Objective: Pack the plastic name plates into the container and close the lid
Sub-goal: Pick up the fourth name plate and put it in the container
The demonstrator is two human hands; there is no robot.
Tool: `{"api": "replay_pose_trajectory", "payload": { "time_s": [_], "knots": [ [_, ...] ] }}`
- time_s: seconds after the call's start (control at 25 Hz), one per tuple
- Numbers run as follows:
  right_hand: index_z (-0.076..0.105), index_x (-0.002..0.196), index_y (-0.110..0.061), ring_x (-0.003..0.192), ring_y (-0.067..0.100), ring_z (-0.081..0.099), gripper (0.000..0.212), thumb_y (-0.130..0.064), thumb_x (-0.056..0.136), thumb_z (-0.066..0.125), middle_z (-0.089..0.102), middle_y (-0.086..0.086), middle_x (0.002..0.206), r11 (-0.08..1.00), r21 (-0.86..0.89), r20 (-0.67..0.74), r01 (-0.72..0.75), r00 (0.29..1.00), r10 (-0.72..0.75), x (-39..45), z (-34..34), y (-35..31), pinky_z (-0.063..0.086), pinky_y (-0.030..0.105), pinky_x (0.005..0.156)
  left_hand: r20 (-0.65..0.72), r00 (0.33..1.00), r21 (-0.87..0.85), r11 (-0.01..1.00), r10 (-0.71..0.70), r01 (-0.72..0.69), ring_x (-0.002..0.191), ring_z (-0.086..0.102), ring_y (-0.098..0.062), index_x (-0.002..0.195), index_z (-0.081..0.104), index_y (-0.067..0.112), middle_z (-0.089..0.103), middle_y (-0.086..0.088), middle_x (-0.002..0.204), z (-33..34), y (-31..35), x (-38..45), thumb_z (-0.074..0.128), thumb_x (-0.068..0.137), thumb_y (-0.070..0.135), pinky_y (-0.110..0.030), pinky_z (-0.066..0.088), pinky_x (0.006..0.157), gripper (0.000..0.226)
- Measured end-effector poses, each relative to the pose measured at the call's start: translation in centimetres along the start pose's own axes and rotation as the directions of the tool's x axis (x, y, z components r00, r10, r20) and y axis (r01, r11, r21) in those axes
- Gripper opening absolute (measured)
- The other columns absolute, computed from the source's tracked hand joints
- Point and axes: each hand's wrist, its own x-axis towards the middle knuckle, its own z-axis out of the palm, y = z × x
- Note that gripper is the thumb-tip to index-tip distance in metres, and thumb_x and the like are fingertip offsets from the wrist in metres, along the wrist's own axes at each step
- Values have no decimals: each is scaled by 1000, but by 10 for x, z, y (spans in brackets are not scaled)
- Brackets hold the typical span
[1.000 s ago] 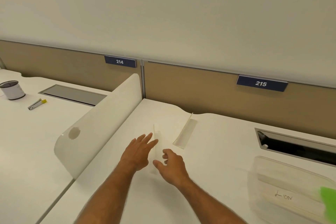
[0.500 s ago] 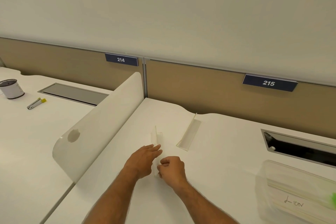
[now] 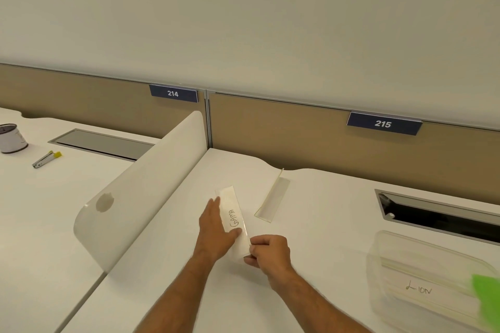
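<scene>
A clear plastic name plate [image 3: 233, 213] with "GAMMA" handwritten on its paper insert is held over the white desk [image 3: 319, 240]. My left hand [image 3: 216, 232] grips its left side, thumb across the face. My right hand [image 3: 267, 250] pinches its near end. A second clear name plate [image 3: 273, 196] lies on the desk just beyond, to the right. The clear plastic container [image 3: 430, 278] sits open at the right with a plate marked "LION" inside. A green lid [image 3: 488, 297] shows at the right edge.
A white curved divider panel [image 3: 140, 192] stands left of my hands. A black cable slot [image 3: 438, 213] is set into the desk behind the container. On the left desk are a small white tin [image 3: 10, 139] and a stapler remover [image 3: 46, 159].
Both hands closed on the upright name plate and tilted it back, so its written face now points up. The view shifted slightly.
</scene>
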Motion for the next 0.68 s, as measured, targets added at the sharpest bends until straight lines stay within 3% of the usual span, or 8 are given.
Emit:
{"api": "replay_pose_trajectory", "payload": {
  "time_s": [0.08, 0.2, 0.28, 0.44, 0.68],
  "knots": [
    [70, 87, -4, 71, 25, 74, 18, 11, 79, 64, 70, 15, 95, 998, 69, 0, -14, 1000, 14, -3, -5, -2, 63, 33, 66, -3, 987, -158, 975, -158, 156, 144, 28, -28, 155, 13, 13, 27, -9, 159, 2, 9, -2, 83, 76, 26, -41, 31, 112, 106],
    [71, 93, -1, 76, 26, 75, 20, 12, 81, 64, 71, 16, 98, 987, 156, 6, -23, 1000, 22, -9, -13, -5, 63, 35, 69, 114, 965, -344, 902, -237, 262, 124, 54, -27, 149, 30, 17, 51, -9, 142, 6, 19, -10, 82, 77, 31, -39, 47, 98, 90],
    [72, 95, -1, 77, 26, 75, 20, 12, 82, 63, 72, 16, 98, 980, 198, 18, -28, 1000, 25, -14, -17, -5, 63, 36, 71, 156, 968, -366, 899, -196, 241, 108, 62, -20, 136, 45, 19, 62, -3, 126, 11, 27, -17, 83, 74, 31, -34, 55, 87, 73],
    [72, 95, -3, 79, 25, 76, 20, 10, 83, 63, 72, 16, 98, 969, 243, 19, -31, 999, 27, -24, -29, -1, 63, 35, 71, 166, 980, -357, 920, -106, 160, 105, 60, -20, 128, 48, 25, 61, 2, 118, 15, 45, -28, 86, 70, 28, -30, 56, 79, 69],
    [69, 100, -8, 84, 26, 74, 28, 3, 74, 71, 75, 12, 98, 973, 226, -5, 45, 999, -45, -36, -58, 0, 63, 39, 75, 228, 973, -268, 960, -23, 85, 107, 60, -23, 133, 51, 27, 63, 1, 124, 20, 73, -36, 85, 70, 18, -34, 54, 85, 72]
  ]
}}
